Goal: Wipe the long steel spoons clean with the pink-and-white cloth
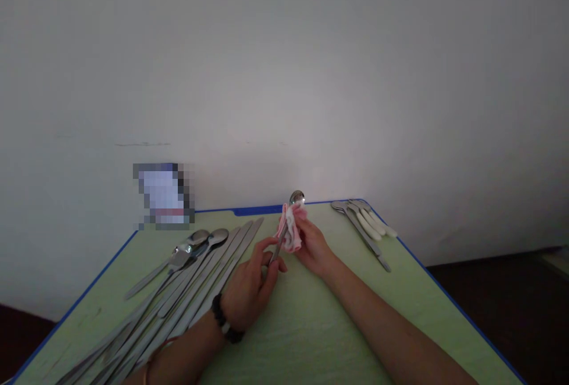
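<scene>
My left hand, with a black bracelet at the wrist, is closed on the handle of a metal spoon. The spoon points away from me, and its shiny bowl shows above the cloth. Bunched around the spoon's upper handle is a pink and white cloth, which my right hand grips from the right side. Part of the handle is hidden by the cloth and my fingers. Just left of my left hand lie several knives and spoons in a spread-out group.
At the back right lie stacked spoons and several white-handled utensils. A blurred-out phone-like object stands at the back left. The green table has a blue edge and meets a grey wall.
</scene>
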`<state>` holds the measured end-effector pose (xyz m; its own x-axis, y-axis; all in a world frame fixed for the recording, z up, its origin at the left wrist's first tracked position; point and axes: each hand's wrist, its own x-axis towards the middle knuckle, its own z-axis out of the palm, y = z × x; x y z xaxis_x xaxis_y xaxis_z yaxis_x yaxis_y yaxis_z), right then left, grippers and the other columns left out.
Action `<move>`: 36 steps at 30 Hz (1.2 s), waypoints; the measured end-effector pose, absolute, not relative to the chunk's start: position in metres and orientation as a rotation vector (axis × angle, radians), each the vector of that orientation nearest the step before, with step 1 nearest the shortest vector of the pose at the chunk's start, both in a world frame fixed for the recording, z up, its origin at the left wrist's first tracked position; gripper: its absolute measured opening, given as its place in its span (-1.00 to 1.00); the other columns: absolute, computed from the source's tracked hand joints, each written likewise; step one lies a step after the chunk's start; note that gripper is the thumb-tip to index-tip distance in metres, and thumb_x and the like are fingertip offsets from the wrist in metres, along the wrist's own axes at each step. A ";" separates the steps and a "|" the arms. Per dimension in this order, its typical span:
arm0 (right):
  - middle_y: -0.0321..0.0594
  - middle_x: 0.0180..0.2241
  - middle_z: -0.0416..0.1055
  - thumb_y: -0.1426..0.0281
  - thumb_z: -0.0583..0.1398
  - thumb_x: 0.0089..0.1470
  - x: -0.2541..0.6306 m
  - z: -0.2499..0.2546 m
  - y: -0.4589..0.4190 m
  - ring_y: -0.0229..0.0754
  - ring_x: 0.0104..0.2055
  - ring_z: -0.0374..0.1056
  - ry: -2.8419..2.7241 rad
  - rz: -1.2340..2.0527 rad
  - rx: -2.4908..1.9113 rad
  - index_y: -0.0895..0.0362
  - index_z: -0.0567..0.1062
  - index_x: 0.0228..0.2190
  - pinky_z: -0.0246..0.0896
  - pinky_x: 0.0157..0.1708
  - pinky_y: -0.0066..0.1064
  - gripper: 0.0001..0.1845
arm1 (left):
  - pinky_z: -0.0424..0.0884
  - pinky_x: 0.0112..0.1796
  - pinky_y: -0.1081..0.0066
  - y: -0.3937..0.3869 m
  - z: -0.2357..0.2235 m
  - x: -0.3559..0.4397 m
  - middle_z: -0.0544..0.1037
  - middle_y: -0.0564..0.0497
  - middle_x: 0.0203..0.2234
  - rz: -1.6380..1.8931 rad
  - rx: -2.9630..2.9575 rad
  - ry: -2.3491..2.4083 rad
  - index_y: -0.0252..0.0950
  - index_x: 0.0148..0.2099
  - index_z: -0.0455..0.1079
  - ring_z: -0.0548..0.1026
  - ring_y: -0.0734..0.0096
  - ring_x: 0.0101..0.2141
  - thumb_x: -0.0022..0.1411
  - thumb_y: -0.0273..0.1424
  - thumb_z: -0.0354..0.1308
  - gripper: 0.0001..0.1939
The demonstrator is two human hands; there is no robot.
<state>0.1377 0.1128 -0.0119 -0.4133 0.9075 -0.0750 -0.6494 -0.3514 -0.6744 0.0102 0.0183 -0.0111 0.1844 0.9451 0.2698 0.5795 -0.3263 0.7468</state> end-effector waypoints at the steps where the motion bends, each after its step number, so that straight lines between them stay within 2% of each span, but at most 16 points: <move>1: -0.30 -0.53 0.46 0.30 0.21 -0.03 0.136 -0.013 0.114 -0.31 -0.52 0.33 -0.655 1.879 -0.554 0.18 0.48 -0.34 0.26 -0.47 -0.48 -0.78 | 0.29 -0.48 0.50 0.019 -0.011 0.010 0.53 0.08 -0.38 0.977 2.000 1.427 -0.25 0.13 -0.03 0.41 0.50 -0.57 0.31 -0.41 -0.17 -0.65; 3: -0.30 -0.51 0.47 0.30 0.16 0.03 0.134 -0.015 0.117 -0.32 -0.49 0.35 -0.534 1.774 -0.580 0.17 0.48 -0.38 0.27 -0.44 -0.49 -0.81 | 0.29 -0.48 0.49 0.019 -0.009 0.009 0.54 0.07 -0.38 0.925 2.081 1.406 -0.26 0.15 0.02 0.41 0.50 -0.58 0.28 -0.42 -0.15 -0.62; 7: -0.29 -0.48 0.49 0.24 0.08 0.11 0.132 -0.016 0.122 -0.30 -0.43 0.39 -0.383 1.704 -0.567 0.16 0.49 -0.42 0.30 -0.36 -0.46 -0.72 | 0.32 -0.40 0.46 0.017 -0.008 0.009 0.54 0.03 -0.38 0.877 2.219 1.393 -0.30 0.12 0.17 0.42 0.44 -0.49 0.23 -0.43 -0.08 -0.61; 13: -0.35 -0.40 0.49 0.25 0.19 0.01 0.132 -0.017 0.121 -0.36 -0.38 0.37 -0.376 1.682 -0.570 0.13 0.49 -0.39 0.28 -0.28 -0.52 -0.80 | 0.29 -0.44 0.48 0.018 -0.010 0.010 0.51 0.01 -0.42 0.867 2.183 1.443 -0.35 0.09 0.23 0.39 0.46 -0.52 0.22 -0.42 -0.08 -0.61; 15: -0.37 -0.42 0.48 0.23 0.22 -0.03 0.133 -0.016 0.118 -0.38 -0.40 0.36 -0.423 1.678 -0.585 0.13 0.49 -0.38 0.27 -0.32 -0.54 -0.77 | 0.26 -0.48 0.50 0.018 -0.010 0.009 0.48 0.05 -0.48 0.854 2.144 1.454 -0.34 0.08 0.23 0.36 0.49 -0.55 0.21 -0.43 -0.07 -0.61; 20: -0.39 -0.60 0.39 0.21 0.28 -0.14 0.135 -0.013 0.114 -0.38 -0.58 0.25 -0.586 1.747 -0.607 0.17 0.48 -0.44 0.21 -0.52 -0.54 -0.72 | 0.19 -0.53 0.52 0.017 -0.008 0.008 0.43 0.14 -0.57 0.806 2.137 1.446 -0.32 0.12 0.15 0.34 0.51 -0.59 0.16 -0.49 -0.07 -0.55; 24: -0.39 -0.61 0.39 0.23 0.27 -0.11 0.133 -0.015 0.116 -0.37 -0.59 0.24 -0.549 1.732 -0.617 0.17 0.48 -0.43 0.21 -0.52 -0.52 -0.74 | 0.23 -0.51 0.48 0.017 -0.008 0.009 0.45 0.10 -0.55 0.782 2.182 1.463 -0.33 0.12 0.16 0.37 0.46 -0.57 0.16 -0.48 -0.07 -0.55; 28: -0.37 -0.49 0.47 0.31 0.21 -0.02 0.133 -0.016 0.118 -0.35 -0.46 0.34 -0.371 1.704 -0.584 0.13 0.48 -0.41 0.28 -0.34 -0.49 -0.86 | 0.34 -0.35 0.42 0.018 -0.011 0.009 0.50 0.01 -0.41 0.869 2.269 1.395 -0.30 0.12 0.18 0.45 0.40 -0.43 0.20 -0.48 -0.10 -0.58; 31: -0.38 -0.46 0.49 0.29 0.15 0.05 0.134 -0.015 0.120 -0.36 -0.42 0.37 -0.316 1.748 -0.519 0.12 0.49 -0.41 0.29 -0.28 -0.49 -0.83 | 0.35 -0.26 0.41 0.019 -0.012 0.008 0.51 0.01 -0.33 0.949 2.260 1.365 -0.25 0.13 0.16 0.46 0.40 -0.34 0.21 -0.50 -0.10 -0.58; 36: -0.38 -0.46 0.49 0.21 0.14 0.04 0.136 -0.016 0.120 -0.34 -0.46 0.37 -0.385 1.804 -0.462 0.11 0.47 -0.40 0.31 -0.34 -0.45 -0.77 | 0.34 -0.41 0.45 0.016 -0.007 0.006 0.48 0.02 -0.36 1.038 2.046 1.458 -0.28 0.06 0.20 0.42 0.44 -0.46 0.27 -0.38 -0.11 -0.68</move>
<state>0.1357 0.1205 -0.0158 -0.2469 0.9623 -0.1139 -0.8319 -0.2708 -0.4844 0.0062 0.0159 -0.0071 0.1711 0.9286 0.3292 0.6147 -0.3617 0.7010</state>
